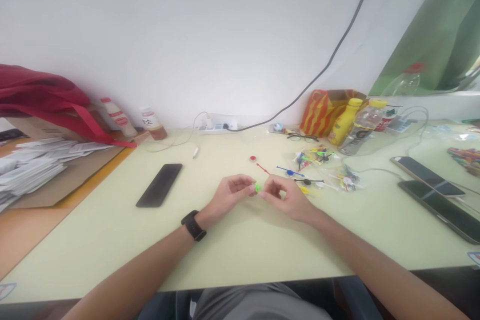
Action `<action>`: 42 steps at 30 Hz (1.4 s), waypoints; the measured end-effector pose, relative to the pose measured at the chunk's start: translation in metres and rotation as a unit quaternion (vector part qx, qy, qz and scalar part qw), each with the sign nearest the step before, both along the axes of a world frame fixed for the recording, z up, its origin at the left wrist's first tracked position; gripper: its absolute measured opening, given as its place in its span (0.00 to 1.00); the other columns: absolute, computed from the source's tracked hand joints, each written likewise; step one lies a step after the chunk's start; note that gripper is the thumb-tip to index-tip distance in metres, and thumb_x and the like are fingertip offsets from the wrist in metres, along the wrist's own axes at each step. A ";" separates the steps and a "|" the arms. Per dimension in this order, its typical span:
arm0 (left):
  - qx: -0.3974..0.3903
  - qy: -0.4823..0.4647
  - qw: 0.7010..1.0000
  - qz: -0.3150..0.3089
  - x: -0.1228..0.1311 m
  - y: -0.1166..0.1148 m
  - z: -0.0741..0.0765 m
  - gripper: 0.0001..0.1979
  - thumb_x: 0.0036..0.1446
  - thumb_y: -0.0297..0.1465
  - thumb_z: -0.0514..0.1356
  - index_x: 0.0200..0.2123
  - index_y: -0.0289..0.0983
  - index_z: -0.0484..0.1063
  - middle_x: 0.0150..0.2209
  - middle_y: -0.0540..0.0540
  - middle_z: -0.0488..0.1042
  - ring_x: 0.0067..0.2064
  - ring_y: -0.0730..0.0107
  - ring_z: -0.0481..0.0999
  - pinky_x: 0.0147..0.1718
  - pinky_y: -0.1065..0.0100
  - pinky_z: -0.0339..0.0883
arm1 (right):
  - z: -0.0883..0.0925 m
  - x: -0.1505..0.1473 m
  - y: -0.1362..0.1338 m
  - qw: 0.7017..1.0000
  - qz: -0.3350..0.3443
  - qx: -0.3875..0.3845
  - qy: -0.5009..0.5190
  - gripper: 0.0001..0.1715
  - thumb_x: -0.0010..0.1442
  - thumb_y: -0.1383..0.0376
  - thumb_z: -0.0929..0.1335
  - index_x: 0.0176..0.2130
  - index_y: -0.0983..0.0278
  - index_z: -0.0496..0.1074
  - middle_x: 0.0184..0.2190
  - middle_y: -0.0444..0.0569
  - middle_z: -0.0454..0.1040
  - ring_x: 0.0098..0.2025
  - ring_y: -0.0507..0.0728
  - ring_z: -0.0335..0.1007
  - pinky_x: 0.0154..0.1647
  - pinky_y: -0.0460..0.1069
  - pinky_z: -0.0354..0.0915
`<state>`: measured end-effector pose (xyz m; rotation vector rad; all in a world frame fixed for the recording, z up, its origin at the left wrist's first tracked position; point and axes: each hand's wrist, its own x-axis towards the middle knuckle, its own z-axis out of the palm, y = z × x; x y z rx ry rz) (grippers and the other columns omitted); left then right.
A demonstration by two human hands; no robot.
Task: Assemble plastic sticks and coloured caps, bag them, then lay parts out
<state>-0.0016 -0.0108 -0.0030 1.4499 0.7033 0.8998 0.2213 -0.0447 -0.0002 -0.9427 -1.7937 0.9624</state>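
My left hand [233, 193] is closed in a pinch on a small bright green plastic piece [257, 187] just above the tabletop. From the other side my right hand [287, 198] meets it, thumb and finger pinched at the piece's right edge; fingers partly hide its shape. Just beyond my hands lie a red plastic arrow [263, 168] and a separate round red disc [252, 158]. Right of these are a blue arrow spinner [290, 173] and a black arrow spinner [307, 182], each with a round base. Yellow pieces [306, 191] lie behind my right hand.
Clear bags of coloured spinner parts [313, 156] lie behind, near eyeglasses [303, 137] and bottles [347, 120]. A black phone [159, 185] rests at left, more phones [438, 205] at right. A power strip [215, 127] with cables stands against the wall.
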 end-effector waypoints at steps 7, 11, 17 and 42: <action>-0.002 -0.001 1.000 0.001 0.001 0.000 0.001 0.14 0.61 0.38 0.71 0.45 0.35 0.80 0.44 0.41 0.81 0.45 0.63 0.80 0.48 0.63 0.73 | -0.001 0.001 -0.001 1.000 0.012 -0.001 0.012 0.10 0.67 0.58 0.70 0.38 0.60 0.69 0.29 0.42 0.69 0.28 0.51 0.63 0.29 0.48 0.61; -0.002 0.000 1.000 -0.002 0.001 0.000 0.001 0.14 0.60 0.38 0.71 0.45 0.35 0.81 0.43 0.41 0.81 0.45 0.62 0.80 0.48 0.62 0.73 | -0.002 0.001 0.000 1.000 0.006 0.000 0.003 0.08 0.67 0.58 0.70 0.42 0.60 0.71 0.29 0.42 0.70 0.27 0.52 0.64 0.28 0.48 0.62; -0.008 -0.006 1.000 -0.008 0.002 -0.001 0.003 0.14 0.60 0.38 0.71 0.44 0.35 0.80 0.43 0.41 0.81 0.46 0.60 0.80 0.50 0.60 0.73 | -0.003 -0.001 0.000 1.000 0.002 -0.010 -0.022 0.09 0.66 0.60 0.70 0.46 0.60 0.73 0.29 0.43 0.73 0.27 0.52 0.64 0.28 0.48 0.63; -0.002 -0.004 1.000 0.007 0.001 -0.001 0.002 0.14 0.60 0.38 0.71 0.44 0.36 0.81 0.43 0.42 0.80 0.43 0.63 0.79 0.47 0.63 0.73 | -0.001 0.000 0.002 0.998 0.004 -0.044 0.035 0.14 0.64 0.54 0.73 0.40 0.61 0.71 0.33 0.44 0.74 0.27 0.51 0.64 0.29 0.48 0.62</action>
